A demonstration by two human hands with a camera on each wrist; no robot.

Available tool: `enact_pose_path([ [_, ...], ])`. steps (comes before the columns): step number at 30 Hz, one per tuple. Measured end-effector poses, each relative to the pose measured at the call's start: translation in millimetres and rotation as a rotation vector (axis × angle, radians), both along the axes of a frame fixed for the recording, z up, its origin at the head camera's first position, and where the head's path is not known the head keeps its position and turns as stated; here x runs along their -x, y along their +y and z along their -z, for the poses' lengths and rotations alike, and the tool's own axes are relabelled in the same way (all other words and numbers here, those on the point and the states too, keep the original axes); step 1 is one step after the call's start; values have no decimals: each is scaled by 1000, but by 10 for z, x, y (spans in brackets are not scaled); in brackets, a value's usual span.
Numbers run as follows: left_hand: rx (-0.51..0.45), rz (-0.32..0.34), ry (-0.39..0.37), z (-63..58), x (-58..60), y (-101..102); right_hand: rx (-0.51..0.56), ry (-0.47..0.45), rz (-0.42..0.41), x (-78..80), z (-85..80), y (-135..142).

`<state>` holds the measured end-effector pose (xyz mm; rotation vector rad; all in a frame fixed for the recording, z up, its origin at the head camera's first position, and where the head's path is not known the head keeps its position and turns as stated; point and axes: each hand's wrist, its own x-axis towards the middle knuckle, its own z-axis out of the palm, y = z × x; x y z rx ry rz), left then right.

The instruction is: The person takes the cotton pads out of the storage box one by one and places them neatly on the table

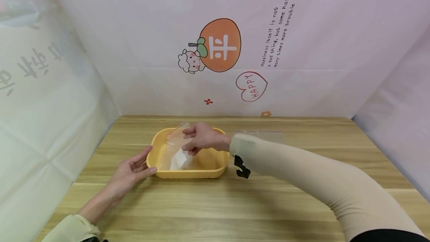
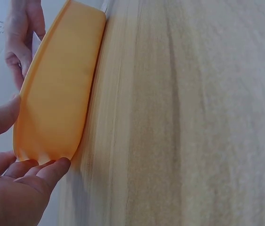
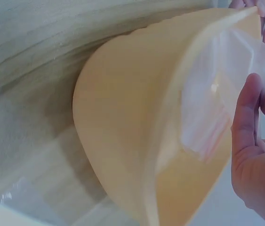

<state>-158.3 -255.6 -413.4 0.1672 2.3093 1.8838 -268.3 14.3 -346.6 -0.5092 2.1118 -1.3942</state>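
Observation:
A yellow plastic tub [image 1: 189,174] stands on the table. My left hand [image 1: 129,173] holds its left end, thumb at the front corner of the rim and fingers against the end wall; the left wrist view shows the fingers [image 2: 52,174] curled at that wall. Inside the tub, a clear zip bag [image 1: 169,150] with a flat white piece [image 1: 179,160] in it leans up past the back rim. My right hand [image 1: 203,137] is over the tub beside this bag, thumb and forefinger apart. Whether its fingertips touch the bag is hard to tell.
Another clear zip bag [image 1: 273,136] lies on the wooden table [image 1: 188,208] to the right of the tub, partly behind the right sleeve; something white shows in it in the right wrist view. A printed cloth wall [image 1: 151,85] rises at the table's back edge.

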Motion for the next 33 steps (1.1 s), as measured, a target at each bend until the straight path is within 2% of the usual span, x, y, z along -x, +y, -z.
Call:
enact_pose_path([
  [8, 4, 1, 0, -5, -5, -11, 2, 28, -21, -33, -292, 187],
  [13, 4, 0, 4, 0, -11, -12, -43, 71, 0, -61, -508, 369],
  [18, 13, 1, -2, 1, -7, -9, -30, 88, 17, -121, -644, 629],
  [26, 3, 7, -1, 23, 9, 6, 20, 95, 38, -334, -713, 1151],
  [33, 14, 13, -6, 3, -8, -4, 57, 95, 78, -523, -647, 1585],
])
